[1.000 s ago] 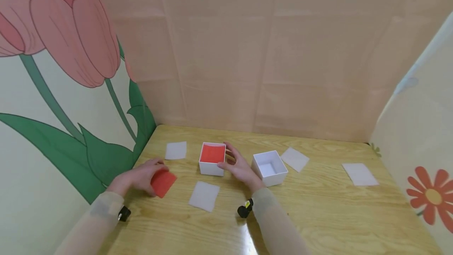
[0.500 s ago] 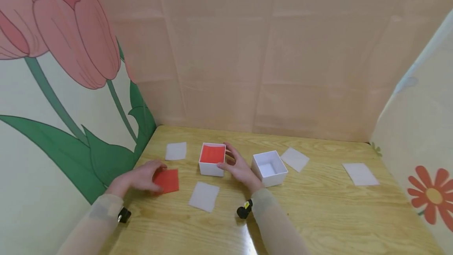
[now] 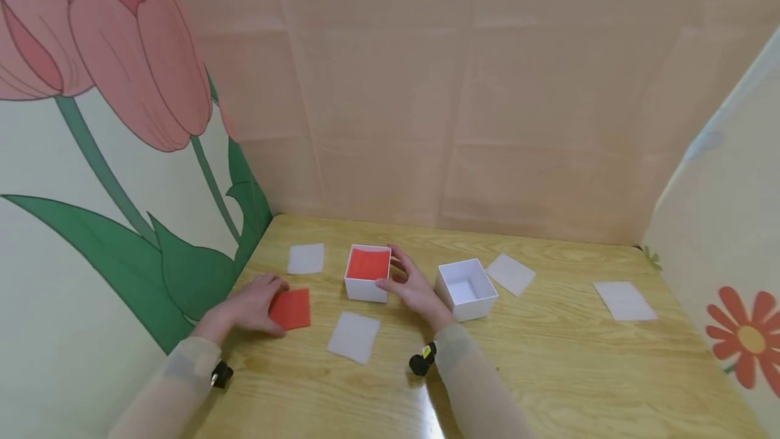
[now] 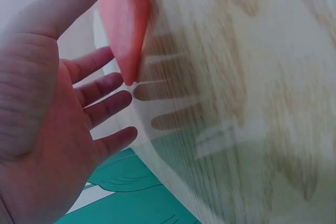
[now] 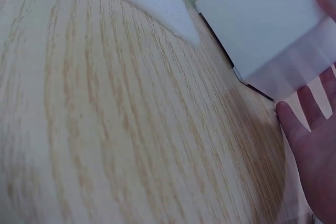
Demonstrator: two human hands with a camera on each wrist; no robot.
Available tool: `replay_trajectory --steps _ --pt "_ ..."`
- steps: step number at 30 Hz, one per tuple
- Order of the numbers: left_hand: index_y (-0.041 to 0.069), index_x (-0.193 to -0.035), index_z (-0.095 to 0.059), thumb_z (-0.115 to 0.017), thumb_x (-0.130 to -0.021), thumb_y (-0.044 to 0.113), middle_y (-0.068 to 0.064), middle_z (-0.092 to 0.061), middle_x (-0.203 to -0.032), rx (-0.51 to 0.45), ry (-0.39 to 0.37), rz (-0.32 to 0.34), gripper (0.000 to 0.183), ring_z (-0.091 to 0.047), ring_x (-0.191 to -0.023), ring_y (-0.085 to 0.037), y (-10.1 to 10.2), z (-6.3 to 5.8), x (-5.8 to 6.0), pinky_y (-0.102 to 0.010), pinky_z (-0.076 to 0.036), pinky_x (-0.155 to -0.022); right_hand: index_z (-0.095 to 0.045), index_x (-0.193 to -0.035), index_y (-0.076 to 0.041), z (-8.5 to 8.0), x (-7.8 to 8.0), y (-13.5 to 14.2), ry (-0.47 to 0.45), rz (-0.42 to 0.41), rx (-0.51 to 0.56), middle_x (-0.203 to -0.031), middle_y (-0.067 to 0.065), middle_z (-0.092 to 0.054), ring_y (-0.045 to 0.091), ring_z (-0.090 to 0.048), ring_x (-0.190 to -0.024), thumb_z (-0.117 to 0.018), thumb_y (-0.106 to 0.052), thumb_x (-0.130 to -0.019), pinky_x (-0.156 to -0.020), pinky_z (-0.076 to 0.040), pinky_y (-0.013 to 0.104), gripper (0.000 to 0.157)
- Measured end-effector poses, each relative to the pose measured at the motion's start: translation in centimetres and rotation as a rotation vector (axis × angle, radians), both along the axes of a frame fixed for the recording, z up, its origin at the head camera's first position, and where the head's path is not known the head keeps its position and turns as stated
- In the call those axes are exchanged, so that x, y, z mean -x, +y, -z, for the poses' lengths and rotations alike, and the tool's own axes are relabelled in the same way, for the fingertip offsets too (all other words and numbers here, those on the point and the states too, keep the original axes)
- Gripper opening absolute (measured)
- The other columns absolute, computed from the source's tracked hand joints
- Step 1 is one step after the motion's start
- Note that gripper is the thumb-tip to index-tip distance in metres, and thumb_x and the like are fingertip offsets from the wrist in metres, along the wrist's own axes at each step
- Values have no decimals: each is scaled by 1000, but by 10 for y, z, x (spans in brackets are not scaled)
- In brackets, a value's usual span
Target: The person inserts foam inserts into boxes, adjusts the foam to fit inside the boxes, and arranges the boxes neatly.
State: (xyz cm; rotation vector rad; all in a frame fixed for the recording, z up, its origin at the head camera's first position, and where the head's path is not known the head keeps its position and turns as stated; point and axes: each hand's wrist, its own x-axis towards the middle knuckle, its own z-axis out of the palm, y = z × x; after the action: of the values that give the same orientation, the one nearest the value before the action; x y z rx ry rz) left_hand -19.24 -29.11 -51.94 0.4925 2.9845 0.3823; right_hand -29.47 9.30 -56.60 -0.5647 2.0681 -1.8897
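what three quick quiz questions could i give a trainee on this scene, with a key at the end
1. Count: in the head view, how many white squares lie on the table?
2. True or false: the left hand is at the edge of a red square.
3. Multiple choice: what does the right hand hold? A) the white square farthest right; B) the box with red inside; C) the box with no red in it.

Key: 1. Four. 2. True. 3. B.
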Motion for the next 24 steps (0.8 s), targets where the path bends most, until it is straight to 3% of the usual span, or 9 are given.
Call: replay_trajectory --steps 6,13,19,24 --pt "7 -125 -65 -98 -66 43 -3 -57 -118 22 13 -10 76 -53 -103 -21 5 -2 1 -42 -51 -85 -29 -171 -28 0 0 1 -12 4 -9 -170 6 -36 40 -38 -154 -86 -32 -93 -125 -34 56 96" --pt "6 -124 -64 -95 -67 45 -3 -58 -117 40 8 -53 75 -53 -102 -22 9 -3 1 -43 -51 -85 -28 -171 -24 2 4 -1 16 -3 10 -171 9 -36 42 -38 -153 -85 -28 -95 -126 -32 56 95" --pt "2 -129 -61 -95 -66 41 -9 -59 -124 -31 22 -87 81 -54 -106 -24 8 -7 0 -41 -53 -88 -28 -171 -23 3 3 -1 7 -2 1 -170 10 -36 43 -39 -152 -85 -28 -95 -125 -33 56 96" --pt "-1 -136 -57 -93 -72 37 -14 -57 -134 -104 47 -71 83 -55 -114 -28 13 -21 1 -44 -56 -91 -27 -172 -24 4 2 1 -3 1 -2 -170 10 -37 43 -39 -152 -85 -30 -94 -124 -34 57 97"
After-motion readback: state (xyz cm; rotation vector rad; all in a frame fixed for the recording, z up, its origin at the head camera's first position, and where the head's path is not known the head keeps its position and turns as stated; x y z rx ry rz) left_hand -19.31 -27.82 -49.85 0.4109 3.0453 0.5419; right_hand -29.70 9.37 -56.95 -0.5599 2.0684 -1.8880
